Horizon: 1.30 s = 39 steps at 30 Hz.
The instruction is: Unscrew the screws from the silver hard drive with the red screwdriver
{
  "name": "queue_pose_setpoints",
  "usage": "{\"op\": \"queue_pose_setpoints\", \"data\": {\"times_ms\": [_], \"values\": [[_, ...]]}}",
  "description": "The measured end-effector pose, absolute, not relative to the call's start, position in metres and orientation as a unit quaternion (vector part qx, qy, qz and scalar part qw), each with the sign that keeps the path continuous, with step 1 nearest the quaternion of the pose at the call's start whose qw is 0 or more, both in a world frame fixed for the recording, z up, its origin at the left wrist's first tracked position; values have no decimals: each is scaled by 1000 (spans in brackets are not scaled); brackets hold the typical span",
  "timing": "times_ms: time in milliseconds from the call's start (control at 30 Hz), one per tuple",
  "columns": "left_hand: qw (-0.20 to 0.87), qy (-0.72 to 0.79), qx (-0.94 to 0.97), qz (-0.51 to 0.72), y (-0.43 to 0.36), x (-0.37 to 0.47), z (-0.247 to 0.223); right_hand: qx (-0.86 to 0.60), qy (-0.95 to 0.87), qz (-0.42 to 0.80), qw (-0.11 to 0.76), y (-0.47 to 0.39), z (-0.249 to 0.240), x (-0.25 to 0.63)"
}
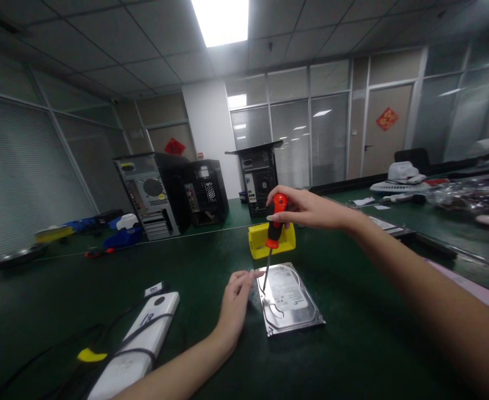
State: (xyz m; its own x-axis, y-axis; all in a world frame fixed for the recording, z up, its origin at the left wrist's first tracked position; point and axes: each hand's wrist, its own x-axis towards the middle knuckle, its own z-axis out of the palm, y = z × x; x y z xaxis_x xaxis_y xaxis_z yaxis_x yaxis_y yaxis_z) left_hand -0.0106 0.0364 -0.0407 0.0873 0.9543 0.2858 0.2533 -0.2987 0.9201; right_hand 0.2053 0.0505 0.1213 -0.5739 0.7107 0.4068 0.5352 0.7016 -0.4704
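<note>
A silver hard drive with a white label lies flat on the dark green table. My right hand is closed around the red and black handle of a screwdriver, held nearly upright. The screwdriver's tip meets the left edge of the drive. At that same edge rests my left hand, its index finger stretched toward the screwdriver's shaft and the other fingers loosely curled, holding nothing. Just behind the drive stands a yellow bin.
A white power strip with black cables lies at the left front. Computer cases stand at the back, with a blue bin left of them. Plastic bags and a pink sheet are at the right.
</note>
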Motion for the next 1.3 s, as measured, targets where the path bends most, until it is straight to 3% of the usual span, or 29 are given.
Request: {"op": "queue_pose_setpoints", "data": {"times_ms": [233, 1300], "values": [[389, 418, 661, 487, 32, -7, -36, -351, -874, 155, 299, 51, 120, 202], [363, 465, 636, 497, 37, -7, -38, -334, -883, 124, 305, 56, 110, 187]]}}
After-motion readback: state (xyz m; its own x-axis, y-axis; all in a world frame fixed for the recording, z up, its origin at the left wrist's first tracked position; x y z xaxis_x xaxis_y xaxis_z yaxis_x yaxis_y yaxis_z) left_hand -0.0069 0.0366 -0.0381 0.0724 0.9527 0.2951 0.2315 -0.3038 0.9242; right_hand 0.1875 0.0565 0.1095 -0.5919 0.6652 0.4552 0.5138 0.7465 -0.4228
